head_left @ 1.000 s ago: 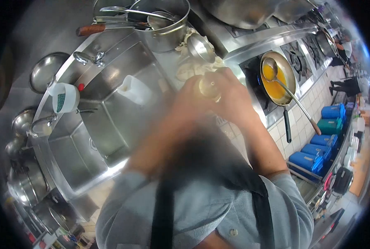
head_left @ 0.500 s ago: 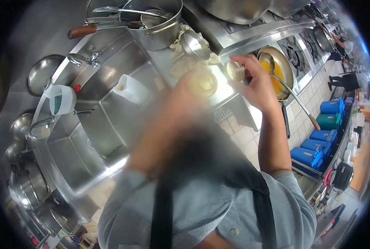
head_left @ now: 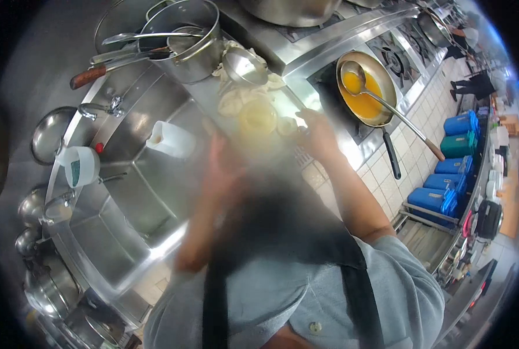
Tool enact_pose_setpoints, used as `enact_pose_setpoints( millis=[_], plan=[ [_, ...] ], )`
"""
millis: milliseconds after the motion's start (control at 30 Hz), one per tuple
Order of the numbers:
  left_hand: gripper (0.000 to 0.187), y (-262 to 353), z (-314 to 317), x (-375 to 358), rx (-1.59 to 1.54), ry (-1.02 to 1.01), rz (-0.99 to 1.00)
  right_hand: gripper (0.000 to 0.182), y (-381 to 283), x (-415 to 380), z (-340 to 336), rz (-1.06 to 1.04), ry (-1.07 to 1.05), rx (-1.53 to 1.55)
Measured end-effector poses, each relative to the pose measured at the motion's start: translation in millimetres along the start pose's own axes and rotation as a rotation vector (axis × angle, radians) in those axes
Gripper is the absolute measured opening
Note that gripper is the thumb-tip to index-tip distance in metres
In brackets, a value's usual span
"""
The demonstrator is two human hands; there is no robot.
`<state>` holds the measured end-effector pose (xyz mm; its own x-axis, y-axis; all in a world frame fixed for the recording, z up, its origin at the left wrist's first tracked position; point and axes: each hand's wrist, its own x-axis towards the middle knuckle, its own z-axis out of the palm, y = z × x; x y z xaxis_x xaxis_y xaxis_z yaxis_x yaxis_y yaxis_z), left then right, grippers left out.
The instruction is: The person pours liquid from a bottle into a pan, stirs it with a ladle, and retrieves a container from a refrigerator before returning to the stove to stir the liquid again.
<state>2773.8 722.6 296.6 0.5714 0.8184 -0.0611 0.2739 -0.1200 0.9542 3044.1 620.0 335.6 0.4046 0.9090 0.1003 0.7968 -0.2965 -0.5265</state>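
Observation:
My left hand [head_left: 224,161], smeared by a hazy patch, is at a clear round jar [head_left: 257,118] with pale yellow contents and seems to grip it from the left side. My right hand [head_left: 319,138] has its fingers closed on a small, round, pale piece like a lid [head_left: 287,125], close to the jar's right side. Behind the jar lies a crumpled cream cloth [head_left: 239,100] with a metal bowl [head_left: 245,67] on it. On the stove to the right sits a frying pan [head_left: 390,87] of yellow-orange liquid, a long-handled ladle [head_left: 398,116] resting in it.
A large pot [head_left: 204,64] with utensils across its top stands back left. Left is a steel sink [head_left: 143,195] with a white container [head_left: 171,139] and a faucet [head_left: 99,109]. Several blue bins [head_left: 440,200] line the right. A person [head_left: 475,87] stands far right.
Both hands have come lower and left in view, with the jar and the small round piece. The view has shifted, so the frying pan and ladle now show fully, no longer behind my right hand.

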Motion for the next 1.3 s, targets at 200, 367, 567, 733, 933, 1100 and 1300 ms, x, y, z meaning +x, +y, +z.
enact_pose_setpoints(
  millis=[200,367,567,733,933,1100,1300],
  plan=[
    [0.113,-28.9,-7.5,-25.8,0.060,0.014,-0.023,0.037,44.8,-43.8,-61.3,0.167,0.206,0.029],
    [0.107,-35.8,-3.7,-33.3,0.174,0.016,-0.042,0.033,107.7,-70.8,-138.0,0.353,0.388,0.022],
    [0.097,-23.7,26.7,-41.0,0.279,0.196,-0.123,0.036,216.6,-75.3,-220.3,0.354,0.322,-0.323],
    [0.090,-12.0,67.2,-65.1,0.255,0.369,-0.109,0.040,278.6,-75.8,-246.9,0.426,0.079,-0.386],
    [0.080,-3.2,103.5,-114.8,0.490,0.548,-0.127,0.027,315.3,-84.0,-235.8,0.562,-0.416,0.079],
    [0.074,-14.1,121.1,-144.3,0.485,0.510,-0.147,0.035,211.1,-116.1,-231.6,0.727,-0.478,0.955],
    [0.075,-99.5,144.1,-166.6,0.348,0.365,-0.078,0.035,152.9,-145.2,-215.9,0.837,-0.341,1.409]
  ],
)
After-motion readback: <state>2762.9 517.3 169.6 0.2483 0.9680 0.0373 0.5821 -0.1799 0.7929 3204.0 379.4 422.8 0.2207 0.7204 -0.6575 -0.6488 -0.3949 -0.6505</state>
